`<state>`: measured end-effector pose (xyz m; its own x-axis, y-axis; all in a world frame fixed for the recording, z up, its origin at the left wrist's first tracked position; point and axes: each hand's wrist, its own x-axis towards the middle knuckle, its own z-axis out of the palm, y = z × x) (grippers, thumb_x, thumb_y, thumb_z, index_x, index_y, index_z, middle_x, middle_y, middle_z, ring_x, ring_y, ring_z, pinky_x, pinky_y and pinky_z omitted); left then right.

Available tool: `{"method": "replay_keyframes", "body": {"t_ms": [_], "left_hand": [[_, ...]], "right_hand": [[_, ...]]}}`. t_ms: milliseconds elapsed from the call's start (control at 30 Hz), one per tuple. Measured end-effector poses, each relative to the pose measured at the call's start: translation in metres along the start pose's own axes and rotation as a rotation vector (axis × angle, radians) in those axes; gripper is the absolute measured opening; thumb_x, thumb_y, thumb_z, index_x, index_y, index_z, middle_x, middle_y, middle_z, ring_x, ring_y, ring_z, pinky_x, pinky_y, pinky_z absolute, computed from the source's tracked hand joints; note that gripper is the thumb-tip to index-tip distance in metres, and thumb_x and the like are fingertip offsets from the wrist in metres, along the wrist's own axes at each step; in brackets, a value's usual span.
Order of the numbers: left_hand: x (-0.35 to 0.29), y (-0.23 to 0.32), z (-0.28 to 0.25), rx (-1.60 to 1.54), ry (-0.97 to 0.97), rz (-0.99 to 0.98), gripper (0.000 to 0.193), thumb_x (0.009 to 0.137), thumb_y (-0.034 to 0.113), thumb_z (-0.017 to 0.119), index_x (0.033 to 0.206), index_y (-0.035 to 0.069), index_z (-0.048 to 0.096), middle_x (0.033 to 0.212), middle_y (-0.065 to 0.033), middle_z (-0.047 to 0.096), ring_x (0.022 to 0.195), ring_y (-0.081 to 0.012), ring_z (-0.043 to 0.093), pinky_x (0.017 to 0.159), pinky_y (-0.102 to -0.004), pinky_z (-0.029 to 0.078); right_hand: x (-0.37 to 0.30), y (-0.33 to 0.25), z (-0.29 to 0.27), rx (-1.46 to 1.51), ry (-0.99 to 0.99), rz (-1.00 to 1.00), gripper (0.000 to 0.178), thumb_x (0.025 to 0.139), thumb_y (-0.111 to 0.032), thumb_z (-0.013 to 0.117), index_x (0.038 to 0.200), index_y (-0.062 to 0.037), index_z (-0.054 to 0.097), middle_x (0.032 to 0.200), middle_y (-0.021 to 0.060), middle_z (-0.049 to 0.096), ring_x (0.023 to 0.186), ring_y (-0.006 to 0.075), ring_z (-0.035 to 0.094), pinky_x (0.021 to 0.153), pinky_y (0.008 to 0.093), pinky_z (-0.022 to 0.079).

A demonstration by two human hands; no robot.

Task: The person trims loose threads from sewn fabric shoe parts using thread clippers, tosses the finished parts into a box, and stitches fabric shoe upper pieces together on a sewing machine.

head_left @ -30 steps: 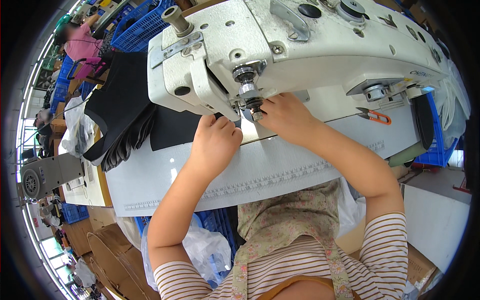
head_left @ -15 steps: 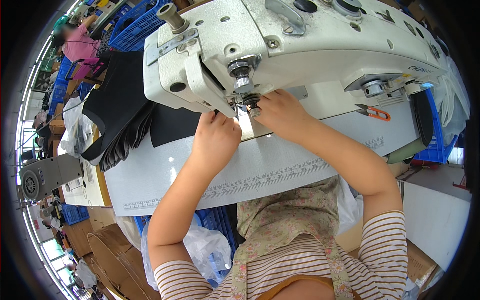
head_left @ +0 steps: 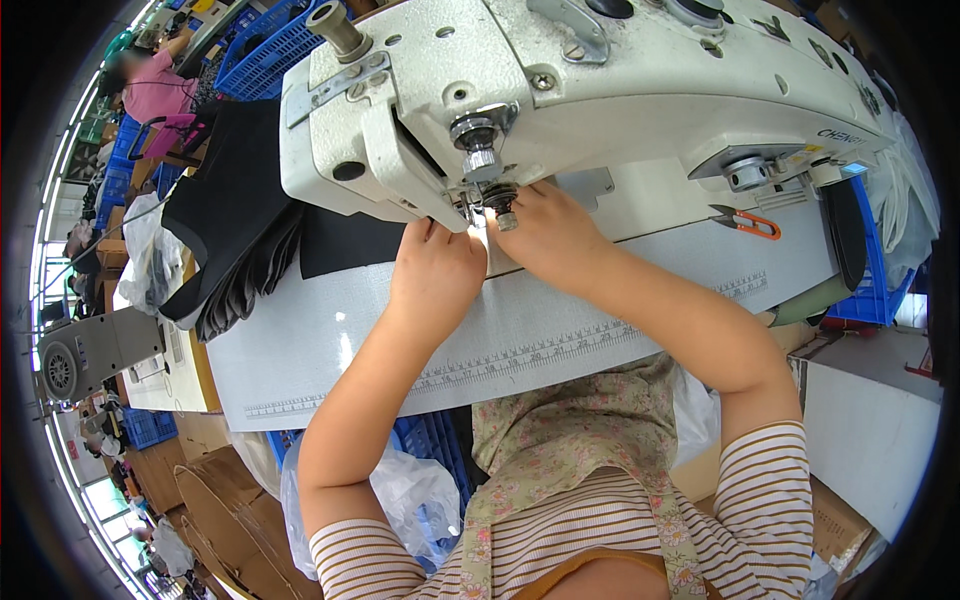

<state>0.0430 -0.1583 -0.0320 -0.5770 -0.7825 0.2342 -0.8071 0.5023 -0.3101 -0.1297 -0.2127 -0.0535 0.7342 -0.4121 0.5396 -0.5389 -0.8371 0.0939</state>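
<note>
A crowded sewing workshop is seen from above, with blue plastic crates (head_left: pixel 250 45), cardboard boxes and another person in a pink top (head_left: pixel 150 85) at the far left. A long white worktop (head_left: pixel 330 350) with a printed ruler strip (head_left: pixel 520 350) along its near edge is set across the view, and a large off-white industrial sewing machine (head_left: pixel 600 90) is mounted at its far edge.

Both hands are held close together under the machine head, at the needle area (head_left: pixel 490 205). The left hand (head_left: pixel 435 270) is laid palm down, fingers extended forward and pressed flat. The right hand (head_left: pixel 550 235) is curled just beside it, fingertips tucked under the needle bar. Whether anything is pinched in either grip cannot be told, since the fingertips are hidden by the machine.

The piece being worked is hidden almost wholly beneath the hands and the machine head; only a bright patch is seen between the two hands at the needle. To the left, at the far edge of the worktop, a stack of black fabric pieces (head_left: pixel 235 215) is draped, matte and soft.

It is judged that the step is best done with fingertips kept flat and to the sides of the needle, never in its path, and with even pressure applied by both hands.

Orange-handled snips (head_left: pixel 745 222) are laid to the right of the hands.
</note>
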Motion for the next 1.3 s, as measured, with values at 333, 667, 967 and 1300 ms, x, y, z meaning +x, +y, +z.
{"method": "replay_keyframes", "body": {"t_ms": [333,667,967,1300], "left_hand": [[0.001,0.000,0.003,0.041,0.017,-0.025,0.008,0.065,0.010,0.061,0.072,0.006,0.059,0.087,-0.0087,0.062,0.085,-0.0214,0.060,0.071,-0.0354,0.044],[-0.016,-0.020,0.008,-0.032,0.256,-0.012,0.018,0.067,0.012,0.060,0.084,0.006,0.064,0.091,-0.0025,0.059,0.096,-0.0181,0.055,0.079,-0.0340,0.044],[-0.021,-0.033,0.012,-0.166,0.269,-0.092,0.035,0.063,0.003,0.070,0.097,0.004,0.061,0.095,-0.0068,0.059,0.085,-0.0270,0.057,0.073,-0.0388,0.044],[-0.018,-0.021,-0.012,-0.037,0.200,-0.040,0.012,0.069,0.009,0.063,0.079,0.004,0.062,0.084,-0.0035,0.057,0.080,-0.0195,0.054,0.068,-0.0340,0.042]], "right_hand": [[0.007,-0.013,-0.002,0.050,-0.088,0.056,0.011,0.072,-0.010,0.060,0.082,-0.0048,0.063,0.076,0.0112,0.060,0.080,0.0260,0.060,0.074,0.0367,0.051],[-0.002,0.014,-0.009,0.093,-0.096,-0.046,0.008,0.071,-0.013,0.060,0.076,-0.0073,0.061,0.080,0.0040,0.060,0.082,0.0209,0.059,0.066,0.0333,0.051],[0.001,0.041,-0.004,0.244,0.011,0.032,0.010,0.068,-0.011,0.062,0.076,-0.0040,0.062,0.086,0.0026,0.062,0.086,0.0203,0.061,0.073,0.0348,0.051],[-0.002,0.043,-0.005,0.179,0.013,-0.048,0.012,0.071,-0.011,0.061,0.078,-0.0020,0.062,0.085,0.0047,0.062,0.083,0.0201,0.063,0.074,0.0342,0.053]]}}
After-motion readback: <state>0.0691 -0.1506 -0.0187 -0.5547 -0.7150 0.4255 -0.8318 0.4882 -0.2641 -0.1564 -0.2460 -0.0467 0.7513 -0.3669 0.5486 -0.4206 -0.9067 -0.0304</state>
